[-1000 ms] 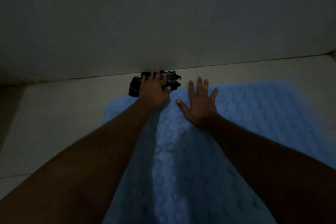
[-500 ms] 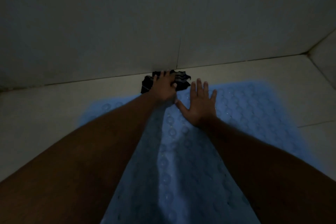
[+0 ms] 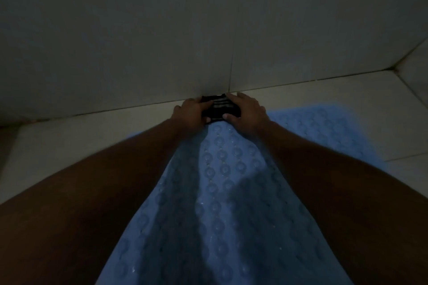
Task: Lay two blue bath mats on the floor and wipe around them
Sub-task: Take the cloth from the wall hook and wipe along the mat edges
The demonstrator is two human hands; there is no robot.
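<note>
A blue bath mat (image 3: 222,192) with round raised bumps lies flat on the pale tiled floor and runs from the bottom of the view up towards the wall. At its far edge sits a dark cloth (image 3: 220,107) with light stripes, pressed against the foot of the wall. My left hand (image 3: 192,112) grips the cloth's left side, and my right hand (image 3: 247,111) grips its right side. Both forearms stretch over the mat. Only one mat is distinguishable in the dim light.
A tiled wall (image 3: 208,30) rises straight ahead, meeting a side wall (image 3: 414,71) at the right corner. Bare pale floor tiles (image 3: 81,141) lie left of the mat, and more floor (image 3: 382,127) shows to its right.
My right hand has lifted off the mat and moved forward onto the cloth's right side. The cloth, held by my left hand, has shifted right along the wall.
</note>
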